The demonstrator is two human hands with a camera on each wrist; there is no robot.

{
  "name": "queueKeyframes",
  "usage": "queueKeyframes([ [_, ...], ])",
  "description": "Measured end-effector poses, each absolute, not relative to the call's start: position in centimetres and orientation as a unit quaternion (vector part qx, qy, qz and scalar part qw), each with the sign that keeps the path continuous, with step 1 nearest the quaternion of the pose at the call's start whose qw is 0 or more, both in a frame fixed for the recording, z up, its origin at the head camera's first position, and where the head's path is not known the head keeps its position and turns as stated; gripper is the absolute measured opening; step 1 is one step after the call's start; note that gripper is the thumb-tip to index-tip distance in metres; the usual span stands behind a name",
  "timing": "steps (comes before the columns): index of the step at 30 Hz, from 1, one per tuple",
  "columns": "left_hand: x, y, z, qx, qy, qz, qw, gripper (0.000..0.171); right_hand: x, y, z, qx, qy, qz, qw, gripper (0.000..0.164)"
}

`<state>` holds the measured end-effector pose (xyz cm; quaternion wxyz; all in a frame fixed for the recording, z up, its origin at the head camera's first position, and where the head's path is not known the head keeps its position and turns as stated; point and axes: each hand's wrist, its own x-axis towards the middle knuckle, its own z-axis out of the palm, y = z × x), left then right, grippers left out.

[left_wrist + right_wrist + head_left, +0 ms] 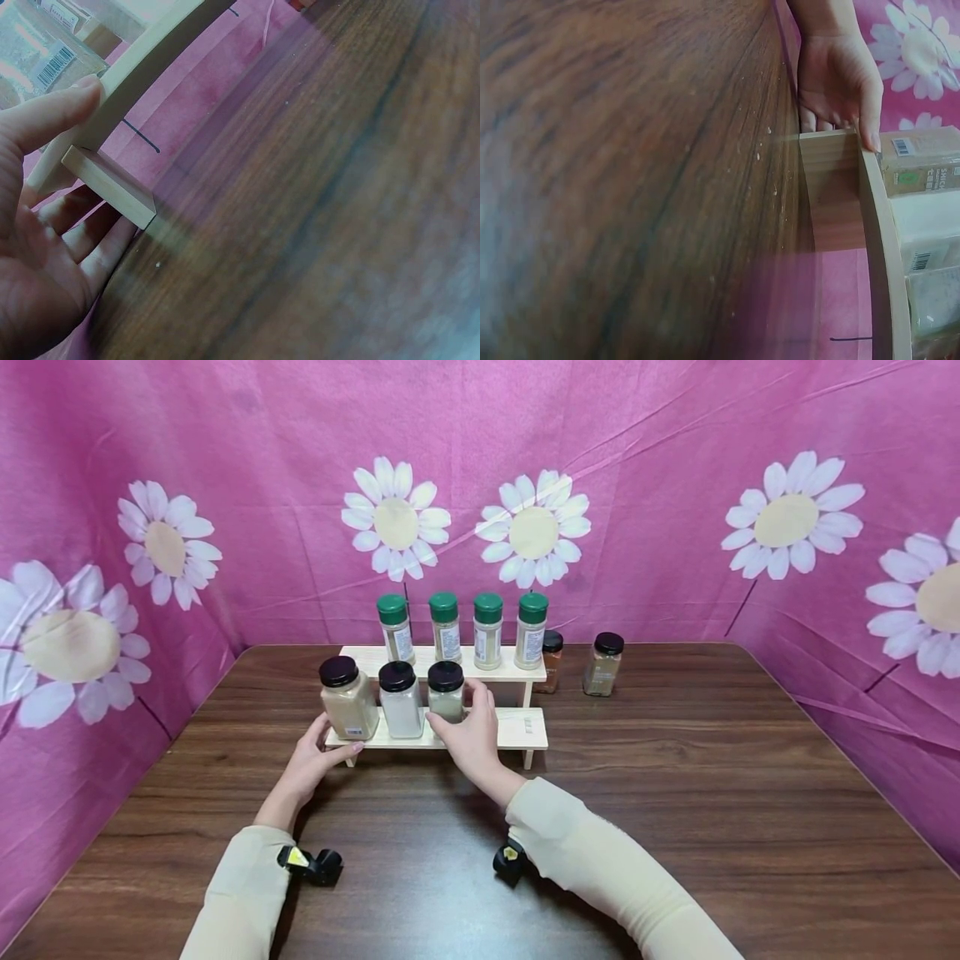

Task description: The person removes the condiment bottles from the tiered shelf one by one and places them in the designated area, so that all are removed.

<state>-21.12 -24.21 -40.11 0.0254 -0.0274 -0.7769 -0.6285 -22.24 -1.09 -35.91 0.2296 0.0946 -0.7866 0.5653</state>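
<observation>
From my end, the small black-lidded jar (446, 702) is at the right of the row of 3 on the lower tier of the wooden rack (517, 718), which stands on the worktop (675, 793). My right hand (474, 731) is closed around the jar, thumb across its front, fingers along the right side; whether its base touches the wood, I cannot tell. My left hand (311, 760) clamps the rack's left end, thumb on the front edge, fingers behind the leg.

I judge the jar stiff-walled and weighty for its size. The clear sides look smooth, so I expect some slip, and if they are glass, a knock against the white jar (402, 710) just beside it could chip them. I prefer a hold low on the body, leaving the lid alone in case it turns. The rack I judge light and rigid but easily tilted, so holding the tier's end by the leg suits me. The 4 green-lidded bottles (487, 643) on the upper tier look tall enough to topple if it rocks.
</observation>
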Motion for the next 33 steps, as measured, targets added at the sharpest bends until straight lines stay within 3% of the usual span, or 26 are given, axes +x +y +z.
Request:
queueKeyframes([
  [33, -21.1, -24.2, -40.1, -0.031, -0.779, -0.625, 0.026, 0.071, -19.8, 2.7, -34.5, 0.113, -0.777, 0.589, 0.190, 0.059],
])
